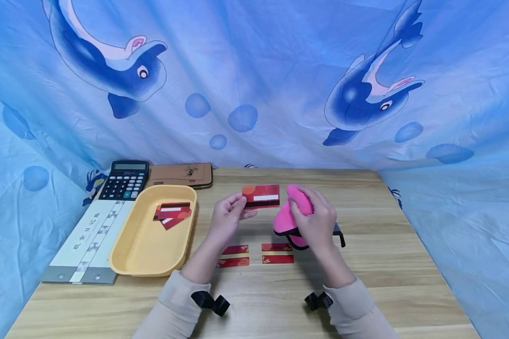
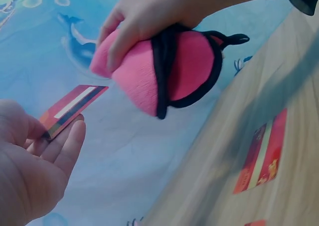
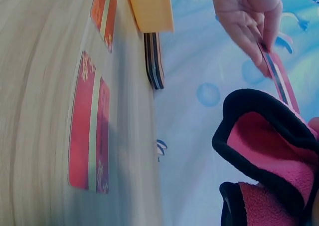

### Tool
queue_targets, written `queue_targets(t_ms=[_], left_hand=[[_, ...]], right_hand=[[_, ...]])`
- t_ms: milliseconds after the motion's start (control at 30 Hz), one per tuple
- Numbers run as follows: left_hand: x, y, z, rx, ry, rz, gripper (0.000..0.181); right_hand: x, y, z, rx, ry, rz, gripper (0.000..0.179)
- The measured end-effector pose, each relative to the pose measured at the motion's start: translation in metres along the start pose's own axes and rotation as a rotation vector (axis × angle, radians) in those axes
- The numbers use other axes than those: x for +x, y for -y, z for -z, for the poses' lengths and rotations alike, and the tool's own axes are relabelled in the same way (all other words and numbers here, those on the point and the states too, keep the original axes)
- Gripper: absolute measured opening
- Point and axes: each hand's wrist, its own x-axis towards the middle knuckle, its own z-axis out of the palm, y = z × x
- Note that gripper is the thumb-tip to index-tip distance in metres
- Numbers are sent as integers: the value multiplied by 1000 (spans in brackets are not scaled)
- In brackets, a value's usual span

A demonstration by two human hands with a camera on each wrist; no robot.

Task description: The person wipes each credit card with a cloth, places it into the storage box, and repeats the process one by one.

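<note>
My left hand [image 1: 229, 214] pinches a red card [image 1: 260, 195] by its left end, between thumb and fingers. The card is raised above the table, its dark stripe and white strip facing me. My right hand [image 1: 316, 214] grips a fleecy pink mitt-like cloth [image 2: 137, 79] with black edging and a small loop. Its open fold [image 3: 261, 138] shows in the right wrist view. The cloth is close to the card's right end. Below the hands, two red cards lie on the table, a left one [image 1: 236, 255] and a right one [image 1: 277, 253], each with a pale gold band.
Left of the hands stands a yellow tray [image 1: 152, 270] with red cards [image 1: 176, 219] inside. A white and grey folder [image 1: 85, 240] lies beside it. Behind are a black calculator [image 1: 125, 181] and a brown wallet [image 1: 180, 174]. A blue dolphin-print curtain [image 1: 254, 70] hangs behind the table [image 1: 386, 282].
</note>
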Motion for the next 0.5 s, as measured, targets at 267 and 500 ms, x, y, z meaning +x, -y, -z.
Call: queue_targets(t_ms=[267,500], left_hand=[[4,-14,21,12,-146,17,31],[10,-23,44,64,-176,8,32]], right_hand=[[1,-11,9,-2,11,-32,32],[1,-19,14,-14,1,-59,31]])
